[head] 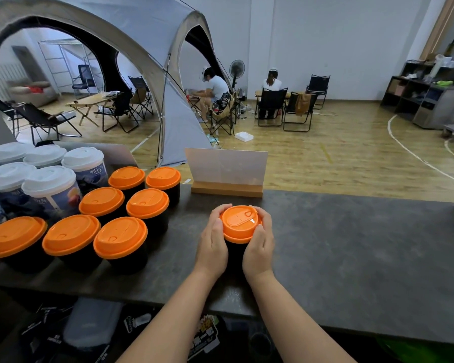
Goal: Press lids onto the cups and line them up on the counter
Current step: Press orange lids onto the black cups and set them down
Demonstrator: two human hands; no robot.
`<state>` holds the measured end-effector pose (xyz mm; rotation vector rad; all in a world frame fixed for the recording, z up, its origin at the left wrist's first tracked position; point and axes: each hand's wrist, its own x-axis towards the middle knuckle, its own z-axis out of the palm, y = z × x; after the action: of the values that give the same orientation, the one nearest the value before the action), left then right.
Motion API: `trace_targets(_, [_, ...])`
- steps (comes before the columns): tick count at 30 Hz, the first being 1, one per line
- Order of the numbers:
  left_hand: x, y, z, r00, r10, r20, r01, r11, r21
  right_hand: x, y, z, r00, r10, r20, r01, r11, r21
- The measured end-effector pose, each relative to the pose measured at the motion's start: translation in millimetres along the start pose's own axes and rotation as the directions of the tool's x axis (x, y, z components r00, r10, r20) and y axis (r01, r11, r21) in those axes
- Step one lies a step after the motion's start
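Fingers (224, 208) of both hands around upright black cup (235, 254), orange lid (240, 223) up.

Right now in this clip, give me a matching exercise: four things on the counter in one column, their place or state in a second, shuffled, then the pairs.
Things:
1. cup between the hands
2. orange-lidded cups
3. white-lidded cups
4. sign holder

Places or states:
A. far left, printed sides
B. upright at the counter's far edge
C. gripped by the left hand and right hand
D. grouped in rows left of the hands

Pairs: 1-C, 2-D, 3-A, 4-B
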<state>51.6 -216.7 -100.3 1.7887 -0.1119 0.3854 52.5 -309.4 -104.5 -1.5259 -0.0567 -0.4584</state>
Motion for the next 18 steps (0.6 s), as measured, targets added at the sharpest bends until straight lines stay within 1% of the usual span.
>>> trace_targets(4, [1.6, -1.9, 0.4, 1.000, 0.019, -0.019, -0.019, 1.000, -0.002, 1.7, 2.5, -0.8, 1.000, -0.018, 0.008, 0.018, 0.999, -0.039])
trace_targets(9, [3.0, -1.3, 1.5, 0.997, 0.067, -0.048, -0.068, 0.998, -0.015, 2.3, 1.5, -1.6, 1.000, -0.021, 0.014, 0.022, 1.000, -0.016])
trace_targets(15, [3.1, -4.1, 1.5, 0.998, 0.059, -0.014, -0.060, 0.997, -0.039, 5.1, 0.1, -2.5, 1.000, -0.024, -0.004, 0.024, 1.000, -0.011])
trace_targets(18, [2.0, -5.2, 0.0, 0.999, 0.036, 0.012, -0.035, 0.999, -0.024, 5.4, 0.8, -1.8, 0.999, -0.020, -0.025, 0.020, 1.000, -0.003])
